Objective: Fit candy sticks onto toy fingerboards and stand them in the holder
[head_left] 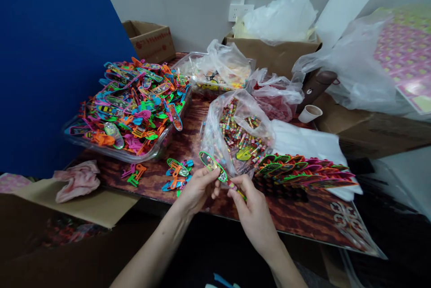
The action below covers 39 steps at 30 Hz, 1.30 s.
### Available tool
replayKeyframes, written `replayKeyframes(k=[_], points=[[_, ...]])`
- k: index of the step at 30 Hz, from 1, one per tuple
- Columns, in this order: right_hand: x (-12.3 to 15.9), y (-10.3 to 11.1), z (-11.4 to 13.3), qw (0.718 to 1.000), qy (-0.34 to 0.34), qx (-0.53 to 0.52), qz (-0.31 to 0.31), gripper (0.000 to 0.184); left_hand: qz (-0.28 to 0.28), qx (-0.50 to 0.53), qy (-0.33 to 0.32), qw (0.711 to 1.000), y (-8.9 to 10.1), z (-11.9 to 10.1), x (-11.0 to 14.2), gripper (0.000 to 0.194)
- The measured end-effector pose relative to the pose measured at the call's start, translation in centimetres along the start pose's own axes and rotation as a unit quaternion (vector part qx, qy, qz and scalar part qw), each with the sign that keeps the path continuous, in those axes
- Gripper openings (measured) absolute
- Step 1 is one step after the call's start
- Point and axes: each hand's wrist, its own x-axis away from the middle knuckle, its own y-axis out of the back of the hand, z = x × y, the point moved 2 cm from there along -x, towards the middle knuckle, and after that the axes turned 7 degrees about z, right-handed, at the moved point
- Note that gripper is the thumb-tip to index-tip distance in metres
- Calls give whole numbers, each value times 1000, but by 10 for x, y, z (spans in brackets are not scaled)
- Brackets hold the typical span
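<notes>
Over at the left edge, a pink cloth (pixel 79 180) lies on an open cardboard flap (pixel 81 202), and just above it, left of centre, a clear tub (pixel 148 155) is heaped high with bright little skateboards and plastic clips. A few loose clips (pixel 135 174) sit on the table (pixel 191 121) in front of the tub, with another small cluster (pixel 175 180) nearer the middle. Now to the hands! The left hand (pixel 202 184) comes up from the bottom of the frame, forearm slanting up and to the right, fingers curled, thumb and fingertips closed on the lower end of a green-rimmed toy skateboard (pixel 213 165). That board tilts up and left from the pinch, above the left hand and up to the left of the other one. Here's the right hand (pixel 251 202), forearm leaning up and left, thumb and fingers nearly together around a small colourful piece (pixel 235 188); whether it joins the board, I cannot tell. Right behind them, a plastic bag (pixel 215 130) bulges with little patterned tubes, and to its right, a row of skateboards (pixel 306 171) stands packed by white sheets (pixel 306 139).
</notes>
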Motion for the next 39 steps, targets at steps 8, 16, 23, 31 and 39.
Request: replayKeyframes(k=[8, 16, 23, 31, 39], points=[[0, -6, 2, 984, 28, 161, -72, 15, -50, -40, -28, 998, -4, -1, -1, 39], [1, 8, -10, 965, -131, -214, 70, 37, -63, -24, -33, 997, -7, -1, -2, 39], [4, 0, -14, 914, -170, -346, 125, 34, -65, -96, -27, 993, -9, 0, -5, 40], [10, -16, -22, 991, -56, -117, -33, 26, -86, -155, -62, 982, -14, 2, -5, 41], [12, -20, -30, 953, -91, -288, -38, 27, -70, -173, -45, 981, -16, 8, -10, 39]])
